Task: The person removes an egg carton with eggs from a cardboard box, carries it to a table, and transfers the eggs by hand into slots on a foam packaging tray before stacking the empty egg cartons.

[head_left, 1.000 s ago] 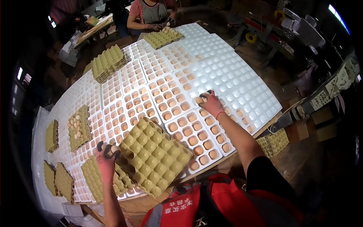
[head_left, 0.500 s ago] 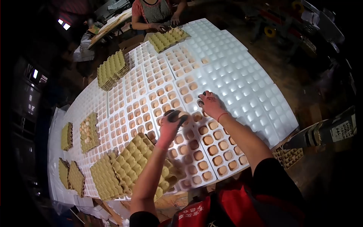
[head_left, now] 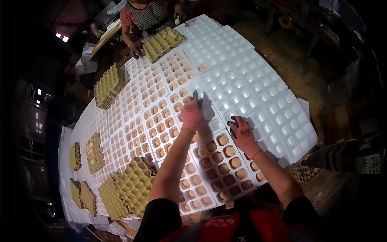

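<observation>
My left hand [head_left: 192,111], in a pink glove with dark fingertips, reaches over white foam egg trays [head_left: 216,126]. Its visible fingers stretch forward, slightly apart; no egg shows in it, and what lies beneath is hidden. To its right, my right hand [head_left: 243,131], gloved alike, hovers above or rests on the tray edge, fingers spread and nothing visible in them. Brown eggs [head_left: 229,151] sit singly in the square cells nearer my body. Some cells between my hands hold none.
Stacked pulp egg trays [head_left: 135,187] stand at the near left, with another stack [head_left: 109,86] farther back. A pulp tray of eggs [head_left: 93,153] lies at left. Across the table, a person [head_left: 151,16] holds an egg [head_left: 177,21] near a pulp tray [head_left: 161,44].
My left hand, earlier holding an egg, has moved forward, and no egg shows in it. My right hand has drawn back to the right. The person opposite has lifted an egg. The view has shifted.
</observation>
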`<control>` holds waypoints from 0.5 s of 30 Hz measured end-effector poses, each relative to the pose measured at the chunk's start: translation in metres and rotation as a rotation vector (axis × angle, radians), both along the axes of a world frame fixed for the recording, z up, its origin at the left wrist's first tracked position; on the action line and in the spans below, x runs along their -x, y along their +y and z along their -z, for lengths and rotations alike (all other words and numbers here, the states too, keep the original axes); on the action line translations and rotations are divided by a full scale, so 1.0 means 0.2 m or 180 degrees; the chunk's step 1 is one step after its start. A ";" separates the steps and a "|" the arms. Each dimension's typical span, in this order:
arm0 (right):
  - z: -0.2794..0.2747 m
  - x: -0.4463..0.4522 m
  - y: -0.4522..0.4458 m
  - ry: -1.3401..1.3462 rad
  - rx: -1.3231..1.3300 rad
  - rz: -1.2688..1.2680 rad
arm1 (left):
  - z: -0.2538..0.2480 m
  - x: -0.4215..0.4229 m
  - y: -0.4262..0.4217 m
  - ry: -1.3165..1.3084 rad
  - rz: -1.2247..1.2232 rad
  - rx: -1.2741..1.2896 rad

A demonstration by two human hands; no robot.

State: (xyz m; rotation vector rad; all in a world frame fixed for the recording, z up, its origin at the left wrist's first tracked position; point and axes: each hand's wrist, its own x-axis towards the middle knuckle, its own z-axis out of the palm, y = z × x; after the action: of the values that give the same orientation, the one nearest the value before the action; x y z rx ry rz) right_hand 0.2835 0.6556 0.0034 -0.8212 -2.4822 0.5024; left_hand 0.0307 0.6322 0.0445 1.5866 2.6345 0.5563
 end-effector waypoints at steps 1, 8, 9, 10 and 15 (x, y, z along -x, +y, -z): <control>0.00 0.00 0.00 -0.0031 -0.0008 0.0014 | 0.02 -0.02 0.04 0.0210 0.0195 -0.0175; 0.02 0.01 -0.01 0.0234 -0.0016 -0.0114 | 0.21 -0.21 -0.08 -0.0079 0.0074 -0.0606; 0.03 0.01 -0.01 0.0250 -0.0010 -0.0089 | 0.16 -0.26 -0.21 -0.0053 0.0134 -0.0882; 0.01 0.02 -0.02 0.0250 0.0020 -0.0111 | 0.01 -0.26 -0.40 -0.0087 0.0291 -0.0807; 0.04 0.02 -0.02 0.0237 0.0047 -0.0068 | -0.58 0.04 -1.82 0.0604 -0.1599 -0.0973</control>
State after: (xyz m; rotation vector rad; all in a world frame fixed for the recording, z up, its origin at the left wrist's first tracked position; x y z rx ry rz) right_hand 0.2803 0.6509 -0.0037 -0.7686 -2.4240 0.5496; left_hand 0.0222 0.2684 0.1614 1.0531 3.2427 0.9018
